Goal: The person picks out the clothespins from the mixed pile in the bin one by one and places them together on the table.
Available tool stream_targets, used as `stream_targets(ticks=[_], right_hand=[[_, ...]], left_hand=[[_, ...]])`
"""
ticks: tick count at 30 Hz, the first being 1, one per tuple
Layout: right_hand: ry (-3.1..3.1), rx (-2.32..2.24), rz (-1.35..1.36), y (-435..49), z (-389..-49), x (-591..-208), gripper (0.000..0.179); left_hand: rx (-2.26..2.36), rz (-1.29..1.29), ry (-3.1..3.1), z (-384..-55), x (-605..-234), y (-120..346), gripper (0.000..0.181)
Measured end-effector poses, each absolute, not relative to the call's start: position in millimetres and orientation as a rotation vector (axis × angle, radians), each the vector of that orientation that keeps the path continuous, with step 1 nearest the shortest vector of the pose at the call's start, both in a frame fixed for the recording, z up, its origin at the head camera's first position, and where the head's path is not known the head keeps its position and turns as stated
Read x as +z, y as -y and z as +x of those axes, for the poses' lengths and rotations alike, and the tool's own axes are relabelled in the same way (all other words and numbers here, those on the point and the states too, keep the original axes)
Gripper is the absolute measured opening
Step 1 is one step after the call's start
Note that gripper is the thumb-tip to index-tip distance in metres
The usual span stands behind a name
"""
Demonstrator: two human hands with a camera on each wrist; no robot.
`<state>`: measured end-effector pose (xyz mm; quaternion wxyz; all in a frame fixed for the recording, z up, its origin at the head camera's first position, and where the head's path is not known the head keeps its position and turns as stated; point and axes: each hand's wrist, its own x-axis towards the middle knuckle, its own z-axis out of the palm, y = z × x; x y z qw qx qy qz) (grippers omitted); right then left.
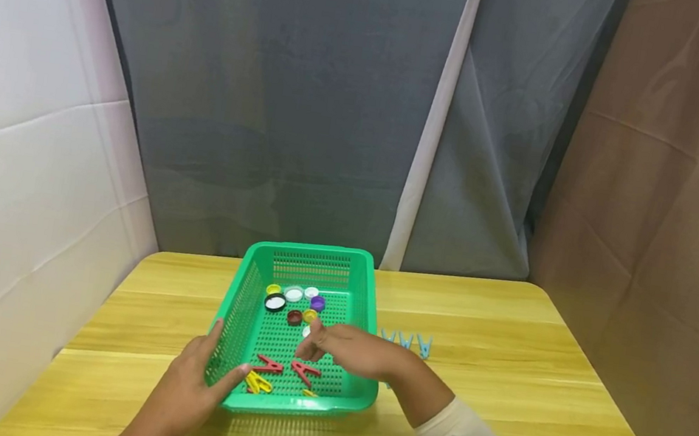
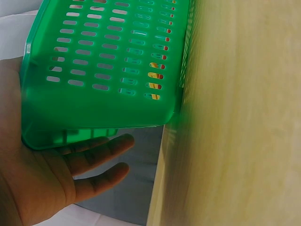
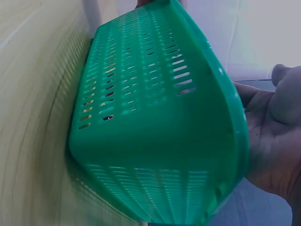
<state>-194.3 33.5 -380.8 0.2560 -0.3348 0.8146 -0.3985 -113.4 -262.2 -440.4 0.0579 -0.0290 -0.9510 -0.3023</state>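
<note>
A green plastic basket (image 1: 296, 406) stands on the table. My left hand (image 1: 188, 382) holds its near left corner, thumb over the rim and the other fingers outside, spread in the left wrist view. My right hand (image 1: 351, 349) reaches over the right wall, fingers pointing down inside, with no held thing visible. Near its fingers lie a white bottle cap (image 1: 306, 332), partly covered, and a red clothespin (image 1: 304, 371). Another red clothespin (image 1: 268, 365) and yellow clothespins (image 1: 259, 383) lie by the near wall. In the right wrist view the basket wall (image 3: 155, 141) hides the right fingers.
Farther back in the basket sit several caps, among them a black-rimmed cap (image 1: 275, 302), a purple cap (image 1: 317, 304) and a brown cap (image 1: 294, 317). Light-blue clothespins (image 1: 423, 346) lie on the wooden table (image 1: 500, 388) right of the basket. A grey curtain (image 1: 304, 107) hangs behind.
</note>
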Motion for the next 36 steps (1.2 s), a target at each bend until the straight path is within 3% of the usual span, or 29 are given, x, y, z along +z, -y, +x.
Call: stream_targets(ticks=[14,36], right_hand=[[-2.261,-0.723,-0.908,-12,-200,-394,0.083],[-2.373,-0.593,-0.907,-3,-196,-407,0.086]], left_hand=[[-0.921,-0.090,2.877,-114,-440,262,0.102],[-0.937,-0.093,2.861,-114,-441,263,0.100]])
